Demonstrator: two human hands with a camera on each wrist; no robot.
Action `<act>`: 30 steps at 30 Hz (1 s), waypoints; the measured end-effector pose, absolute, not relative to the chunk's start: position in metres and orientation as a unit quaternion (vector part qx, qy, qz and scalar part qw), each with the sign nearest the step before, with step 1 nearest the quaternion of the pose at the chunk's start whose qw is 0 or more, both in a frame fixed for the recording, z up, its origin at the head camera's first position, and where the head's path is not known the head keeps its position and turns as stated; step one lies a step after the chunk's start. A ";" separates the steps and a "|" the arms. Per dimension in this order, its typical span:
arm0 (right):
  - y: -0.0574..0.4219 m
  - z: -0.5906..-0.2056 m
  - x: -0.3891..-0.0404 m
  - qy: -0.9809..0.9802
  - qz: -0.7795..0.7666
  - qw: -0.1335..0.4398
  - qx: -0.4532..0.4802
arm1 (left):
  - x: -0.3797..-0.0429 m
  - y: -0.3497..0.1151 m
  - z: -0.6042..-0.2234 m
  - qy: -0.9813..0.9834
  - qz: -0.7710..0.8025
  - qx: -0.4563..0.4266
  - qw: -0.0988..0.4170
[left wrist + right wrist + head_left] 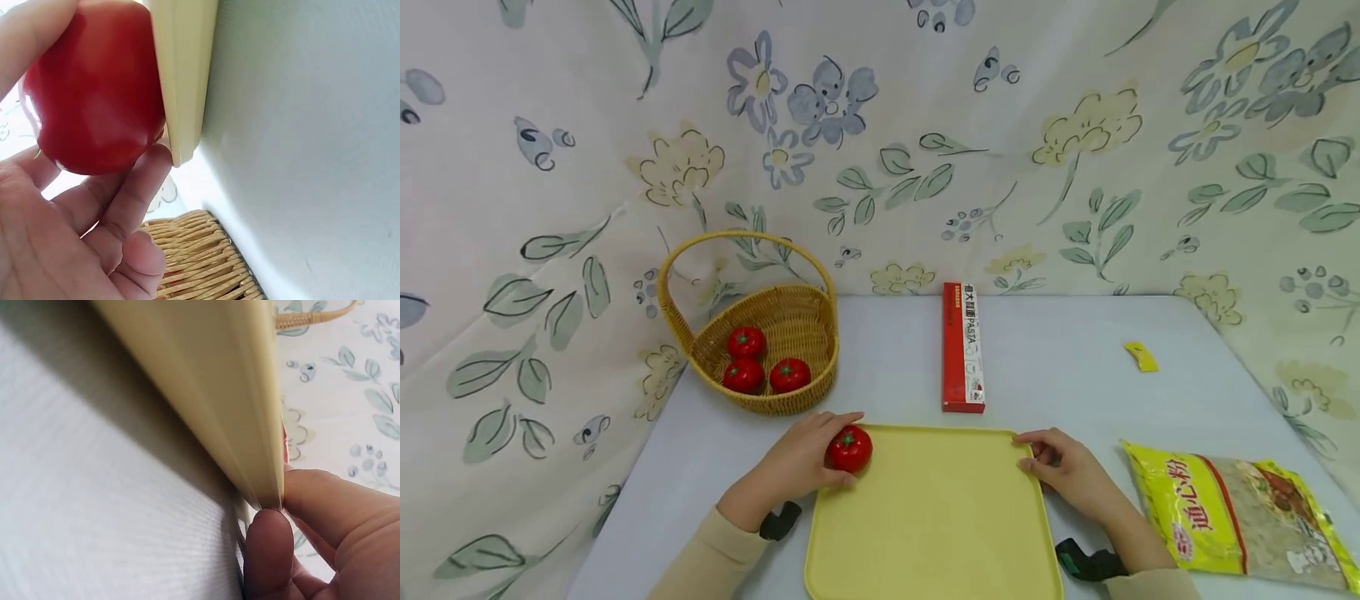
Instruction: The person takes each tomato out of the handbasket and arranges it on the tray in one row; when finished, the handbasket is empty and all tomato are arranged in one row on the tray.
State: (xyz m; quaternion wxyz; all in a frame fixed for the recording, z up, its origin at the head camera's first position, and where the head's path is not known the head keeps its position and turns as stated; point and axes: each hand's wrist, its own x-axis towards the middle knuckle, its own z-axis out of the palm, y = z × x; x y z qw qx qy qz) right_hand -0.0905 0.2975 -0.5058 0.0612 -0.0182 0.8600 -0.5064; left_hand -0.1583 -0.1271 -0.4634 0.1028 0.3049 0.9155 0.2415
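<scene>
My left hand (801, 457) curves round a shiny red tomato (852, 448) at the far left corner of the yellow tray (936, 512). In the left wrist view, the tomato (100, 87) lies against the tray's rim (181, 81), with fingers around it and a fingertip touching the rim. At the far right corner of the tray my right hand (1071, 471) pinches the edge. From the right wrist, the thumb and a finger meet the tray's corner (225, 394) from two sides.
A wicker basket (831, 354) with three tomatoes (747, 343) stands behind the left hand. A red and white pasta box (962, 350) lies beyond the tray. To the right are a small yellow packet (1141, 357) and a large yellow bag of macaroni (1232, 512). Floral cloth (880, 150) hangs behind.
</scene>
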 end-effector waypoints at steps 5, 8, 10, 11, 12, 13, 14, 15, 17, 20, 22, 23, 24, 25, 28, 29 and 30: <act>0.298 -0.503 -0.093 0.859 -0.509 0.059 -0.027 | -0.159 -0.126 -0.460 0.917 0.232 0.308 0.101; 0.298 -0.502 -0.093 0.858 -0.511 0.059 -0.023 | -0.160 -0.129 -0.457 0.913 0.243 0.312 0.103; 0.298 -0.502 -0.093 0.856 -0.513 0.059 -0.022 | -0.163 -0.135 -0.451 0.906 0.269 0.308 0.108; 0.298 -0.502 -0.094 0.856 -0.514 0.060 -0.022 | -0.165 -0.140 -0.446 0.900 0.290 0.307 0.109; 0.298 -0.503 -0.094 0.855 -0.514 0.059 -0.023 | -0.167 -0.145 -0.440 0.893 0.313 0.303 0.111; 0.298 -0.503 -0.094 0.854 -0.516 0.060 -0.023 | -0.170 -0.151 -0.434 0.886 0.336 0.299 0.110; 0.298 -0.503 -0.094 0.854 -0.516 0.059 -0.024 | -0.174 -0.158 -0.427 0.878 0.361 0.296 0.106; 0.297 -0.503 -0.094 0.854 -0.516 0.059 -0.025 | -0.178 -0.165 -0.420 0.874 0.376 0.293 0.097; 0.297 -0.503 -0.094 0.855 -0.515 0.058 -0.028 | -0.188 -0.178 -0.407 0.869 0.395 0.290 0.071; 0.297 -0.504 -0.094 0.858 -0.510 0.052 -0.031 | -0.207 -0.198 -0.389 0.873 0.397 0.281 0.033; 0.298 -0.504 -0.093 0.862 -0.504 0.046 -0.036 | -0.221 -0.208 -0.379 0.879 0.392 0.273 0.020; 0.298 -0.504 -0.093 0.864 -0.500 0.045 -0.035 | -0.228 -0.213 -0.375 0.880 0.392 0.268 0.022; 0.298 -0.504 -0.092 0.866 -0.496 0.043 -0.037 | -0.235 -0.218 -0.372 0.882 0.392 0.261 0.027; 0.299 -0.504 -0.092 0.868 -0.493 0.040 -0.039 | -0.241 -0.222 -0.370 0.884 0.392 0.252 0.035; 0.299 -0.506 -0.090 0.874 -0.483 0.034 -0.044 | -0.259 -0.232 -0.368 0.891 0.386 0.231 0.063; 0.299 -0.506 -0.090 0.874 -0.483 0.034 -0.047 | -0.264 -0.235 -0.369 0.892 0.385 0.226 0.073; 0.299 -0.507 -0.089 0.874 -0.483 0.032 -0.048 | -0.268 -0.236 -0.371 0.893 0.381 0.224 0.082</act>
